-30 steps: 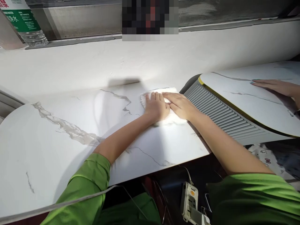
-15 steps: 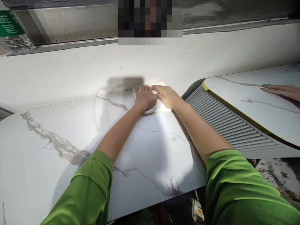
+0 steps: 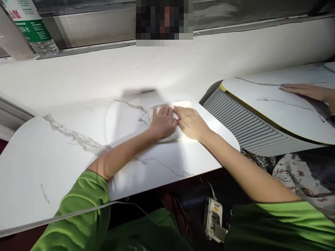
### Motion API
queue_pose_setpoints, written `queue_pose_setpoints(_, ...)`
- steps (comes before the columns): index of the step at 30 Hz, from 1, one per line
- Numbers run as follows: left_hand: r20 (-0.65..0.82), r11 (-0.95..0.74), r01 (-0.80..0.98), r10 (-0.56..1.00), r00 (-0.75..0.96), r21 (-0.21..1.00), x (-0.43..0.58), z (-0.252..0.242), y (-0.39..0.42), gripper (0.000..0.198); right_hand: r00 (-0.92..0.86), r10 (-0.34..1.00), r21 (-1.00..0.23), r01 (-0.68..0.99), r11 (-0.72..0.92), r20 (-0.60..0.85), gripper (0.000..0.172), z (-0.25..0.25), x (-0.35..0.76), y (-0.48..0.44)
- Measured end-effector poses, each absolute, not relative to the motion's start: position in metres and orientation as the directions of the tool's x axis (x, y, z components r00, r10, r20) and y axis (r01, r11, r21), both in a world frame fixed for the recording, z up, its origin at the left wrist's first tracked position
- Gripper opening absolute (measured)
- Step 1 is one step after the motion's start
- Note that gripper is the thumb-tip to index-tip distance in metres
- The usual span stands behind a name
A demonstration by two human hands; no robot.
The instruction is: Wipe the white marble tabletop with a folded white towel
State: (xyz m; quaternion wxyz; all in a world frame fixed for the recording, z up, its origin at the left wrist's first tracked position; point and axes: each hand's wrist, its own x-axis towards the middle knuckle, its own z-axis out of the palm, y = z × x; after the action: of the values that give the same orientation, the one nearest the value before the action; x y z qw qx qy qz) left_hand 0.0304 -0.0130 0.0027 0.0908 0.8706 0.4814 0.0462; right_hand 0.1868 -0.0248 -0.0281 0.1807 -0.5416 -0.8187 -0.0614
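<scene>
A white cloth (image 3: 184, 103) lies spread on the white marbled tabletop (image 3: 146, 181), close to the wall. My left hand (image 3: 164, 122) presses on the cloth, palm down, with its fingers stretched forward. Beside it, touching or almost touching, my right hand (image 3: 192, 123) also lies flat on the cloth's right part. Neither hand's fingers wrap around the cloth. Both hands cover much of its middle.
A second marbled table (image 3: 261, 92) with a ribbed side (image 3: 235, 116) stands at right; another person's hand (image 3: 303, 90) rests there. A water bottle (image 3: 39, 33) stands on the window ledge. A power strip (image 3: 213, 218) and a printed cloth item (image 3: 290, 172) are below.
Both hands and the cloth have come back from the wall toward me. The view has shifted, showing more of the bottle and the power strip.
</scene>
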Motion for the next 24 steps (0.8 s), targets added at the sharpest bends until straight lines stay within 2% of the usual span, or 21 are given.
queue_pose_setpoints(6, -0.005, -0.540, 0.815, 0.833, 0.553, 0.212, 0.005, 0.008, -0.105, 0.061, -0.385, 0.852, -0.092, 0.893, 0.441, 0.354, 0.050, -0.020, 0.164, -0.120)
queue_pose_setpoints(10, -0.002, -0.546, 0.813, 0.830, 0.558, 0.202, -0.006, 0.010, -0.131, 0.061, -0.388, 0.844, -0.094, 0.889, 0.449, 0.370, 0.049, -0.018, 0.154, -0.146)
queue_pose_setpoints(19, 0.009, -0.529, 0.819, 0.841, 0.541, 0.223, -0.005, 0.007, -0.122, 0.060, -0.377, 0.842, -0.113, 0.887, 0.449, 0.387, 0.049, -0.018, 0.150, -0.134)
queue_pose_setpoints(24, 0.008, -0.497, 0.840, 0.861, 0.508, 0.220, -0.008, 0.004, -0.086, 0.060, -0.384, 0.838, -0.115, 0.882, 0.457, 0.387, 0.049, -0.021, 0.147, -0.094)
